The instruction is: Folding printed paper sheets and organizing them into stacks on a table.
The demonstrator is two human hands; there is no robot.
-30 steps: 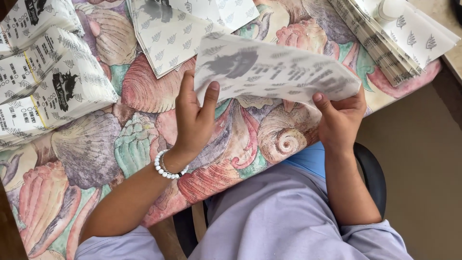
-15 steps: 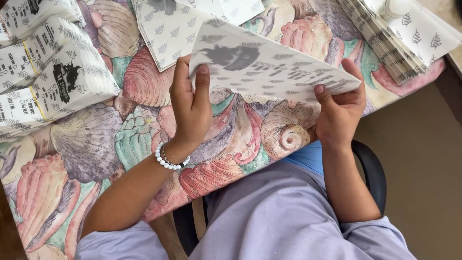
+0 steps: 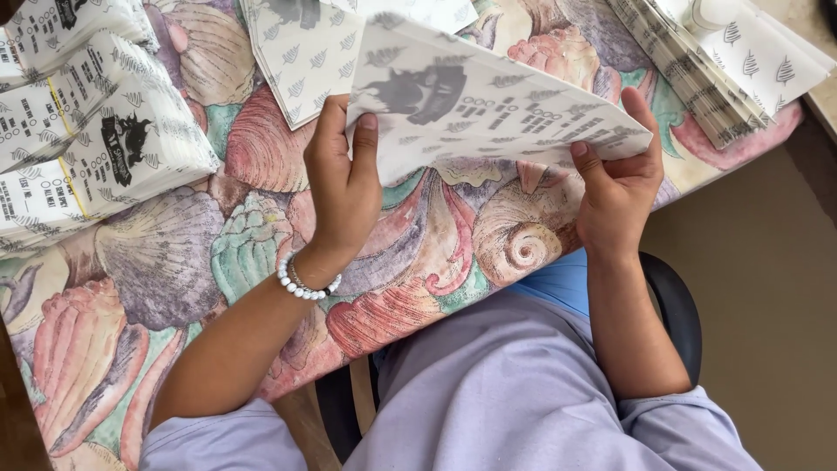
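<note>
Printed paper sheet (image 3: pixel 488 105): held above seashell-patterned tablecloth (image 3: pixel 174 262), raised off it. Left hand (image 3: pixel 344 187): closed on sheet's left edge, thumb on top; bead bracelet (image 3: pixel 305 286) at wrist. Right hand (image 3: pixel 619 187): pinched on right corner. Folded printed stack (image 3: pixel 96 139) lay far left; fanned pile (image 3: pixel 697 70) upper right; flat sheets (image 3: pixel 305 52) behind.
</note>
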